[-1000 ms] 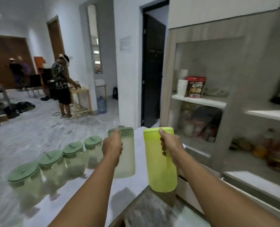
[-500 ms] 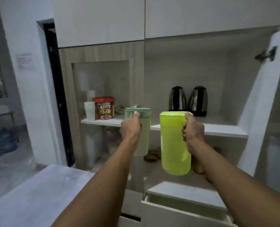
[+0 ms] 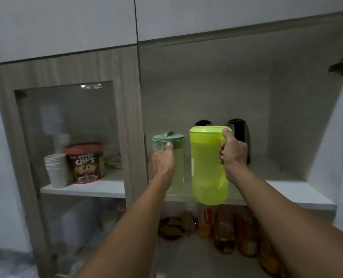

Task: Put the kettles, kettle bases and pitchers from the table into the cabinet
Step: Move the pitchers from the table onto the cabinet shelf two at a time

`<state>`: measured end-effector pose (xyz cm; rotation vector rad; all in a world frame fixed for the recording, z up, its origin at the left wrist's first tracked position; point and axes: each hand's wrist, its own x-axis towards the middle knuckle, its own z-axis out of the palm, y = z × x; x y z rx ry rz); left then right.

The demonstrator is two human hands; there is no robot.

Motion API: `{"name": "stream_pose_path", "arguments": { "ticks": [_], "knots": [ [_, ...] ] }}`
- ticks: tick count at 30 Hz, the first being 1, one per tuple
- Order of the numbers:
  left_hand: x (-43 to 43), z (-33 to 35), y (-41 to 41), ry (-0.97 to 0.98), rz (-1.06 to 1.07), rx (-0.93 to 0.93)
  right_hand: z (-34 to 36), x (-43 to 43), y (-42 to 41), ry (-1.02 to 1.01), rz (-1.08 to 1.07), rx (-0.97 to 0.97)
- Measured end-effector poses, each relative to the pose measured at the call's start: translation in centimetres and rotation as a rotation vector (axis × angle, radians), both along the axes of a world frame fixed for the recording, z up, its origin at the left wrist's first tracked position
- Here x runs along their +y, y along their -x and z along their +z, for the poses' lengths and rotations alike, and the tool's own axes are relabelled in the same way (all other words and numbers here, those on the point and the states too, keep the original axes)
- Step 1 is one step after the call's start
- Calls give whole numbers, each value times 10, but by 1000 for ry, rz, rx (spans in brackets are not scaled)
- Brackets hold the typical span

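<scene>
Cabinet shelf [image 3: 299,194] ahead; hands outstretched gripping clear pitcher [image 3: 176,157], lime pitcher [image 3: 206,167].

Both arms were stretched out forward, forearms bare. The left hand [image 3: 162,160] was closed in a grip at about chest height, thumb pressed up on top. The right hand [image 3: 233,150] was fisted too, held a bit higher, knuckles turned left.

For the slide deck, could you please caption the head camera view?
Left hand and right hand carry a green-lidded clear pitcher and a lime pitcher toward the cabinet shelf.
</scene>
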<state>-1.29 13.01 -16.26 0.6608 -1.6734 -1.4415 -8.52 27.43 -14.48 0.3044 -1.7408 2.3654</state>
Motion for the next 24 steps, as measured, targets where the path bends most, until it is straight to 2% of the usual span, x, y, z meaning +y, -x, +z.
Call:
{"name": "stream_pose_path", "arguments": {
  "ticks": [10,14,20,24],
  "knots": [
    [-120,-30,138,-7,41,-264,-8,-126,132,-76,169,-35],
    [-150,-35,186,-71,39,-160,-11,-174,183,-108,145,-27],
    [-190,-37,264,-190,37,25,-10,-231,263,-180,232,26],
    [-210,-36,303,-215,-8,45,-12,-253,306,-202,296,37]
  ]
}}
